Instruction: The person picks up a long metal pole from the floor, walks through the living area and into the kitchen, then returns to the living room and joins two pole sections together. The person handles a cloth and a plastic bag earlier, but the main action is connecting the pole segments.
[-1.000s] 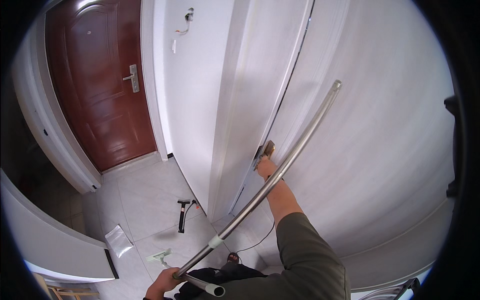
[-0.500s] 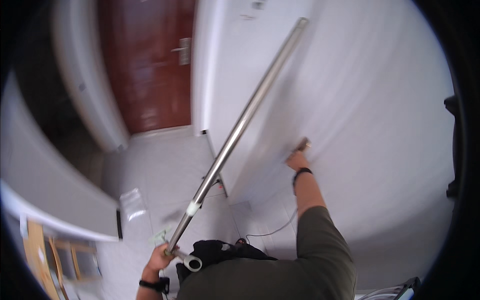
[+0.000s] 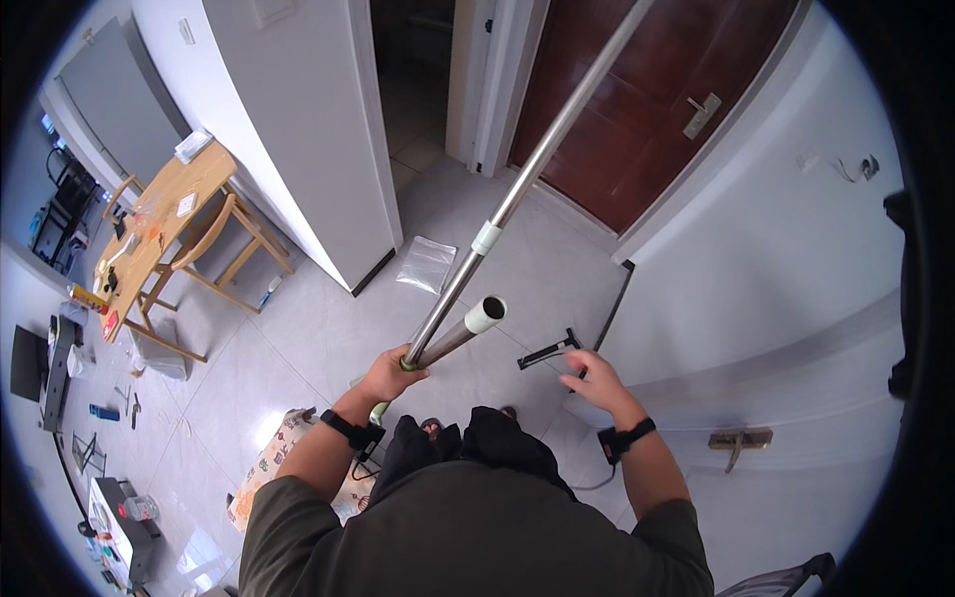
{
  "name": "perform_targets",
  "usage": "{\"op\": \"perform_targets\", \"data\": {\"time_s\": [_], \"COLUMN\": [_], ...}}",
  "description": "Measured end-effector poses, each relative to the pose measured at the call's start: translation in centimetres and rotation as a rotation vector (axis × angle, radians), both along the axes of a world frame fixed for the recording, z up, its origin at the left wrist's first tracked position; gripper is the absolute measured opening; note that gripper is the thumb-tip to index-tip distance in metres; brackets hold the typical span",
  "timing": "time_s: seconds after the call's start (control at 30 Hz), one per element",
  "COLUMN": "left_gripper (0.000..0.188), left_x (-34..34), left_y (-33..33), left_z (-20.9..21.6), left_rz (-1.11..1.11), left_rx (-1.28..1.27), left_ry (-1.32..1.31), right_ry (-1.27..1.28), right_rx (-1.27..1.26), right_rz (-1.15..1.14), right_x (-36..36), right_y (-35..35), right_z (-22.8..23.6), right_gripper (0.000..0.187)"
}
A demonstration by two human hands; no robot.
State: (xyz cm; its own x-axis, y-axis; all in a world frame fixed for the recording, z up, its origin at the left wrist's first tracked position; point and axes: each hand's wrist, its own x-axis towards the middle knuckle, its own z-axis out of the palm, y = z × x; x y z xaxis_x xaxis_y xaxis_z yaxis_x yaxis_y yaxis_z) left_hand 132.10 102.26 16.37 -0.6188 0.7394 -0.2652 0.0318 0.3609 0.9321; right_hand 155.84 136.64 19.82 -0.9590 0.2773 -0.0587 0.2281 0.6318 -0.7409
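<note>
My left hand [image 3: 390,377] is closed around a long shiny metal pole [image 3: 542,151] and a shorter metal tube [image 3: 450,338] beside it. The pole slants up toward the red-brown door and has a pale collar partway along. A pale rim surrounds the tube's open, hollow end. What hangs below that hand is mostly hidden. My right hand [image 3: 599,383] is in the air with its fingers apart, holding nothing. Near it on the floor stands a black tool with a bar handle [image 3: 549,354], partly covered by the hand. A brass-coloured lever handle [image 3: 741,439] sits on the white door to my right.
Ahead is the closed red-brown door [image 3: 652,109]. A clear plastic bag [image 3: 428,264] lies on the tiles near a white wall corner [image 3: 348,269]. To the left stand a wooden table [image 3: 189,179] and a chair [image 3: 211,239]. Patterned fabric [image 3: 284,448] is by my left arm.
The view has swung left, bringing the table into sight. My right hand has come away from the white door's handle area and opened. The pole and tube stay in my left hand.
</note>
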Motion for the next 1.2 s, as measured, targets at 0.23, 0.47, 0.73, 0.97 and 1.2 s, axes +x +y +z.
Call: {"op": "perform_targets", "data": {"time_s": [0.23, 0.47, 0.73, 0.97, 1.2], "left_gripper": [0.025, 0.033, 0.038, 0.042, 0.035], "left_x": [0.9, 2.3, 9.3, 22.0, 27.2], "left_y": [0.5, -0.1, -12.1, -23.8, -32.5], "left_z": [2.1, 4.3, 4.9, 1.6, -1.6], "left_rz": [0.186, 0.314, 0.792, 1.380, 1.728], "left_rx": [-0.211, -0.290, -0.647, -0.825, -0.804], "left_ry": [0.036, 0.280, 0.305, 0.125, 0.226], "right_ry": [0.538, 0.455, 0.404, 0.114, 0.022], "right_rx": [-0.208, -0.636, -1.175, -0.963, -0.853], "right_rz": [0.613, 0.904, 0.588, 0.610, 0.611], "right_x": [-16.0, -20.5, -27.5, -33.1, -39.2], "right_y": [-6.2, -8.2, -7.0, -13.4, -26.1], "right_z": [11.4, 9.7, 7.7, 4.4, 6.6], "right_gripper": [0.068, 0.017, 0.020, 0.012, 0.015]}}
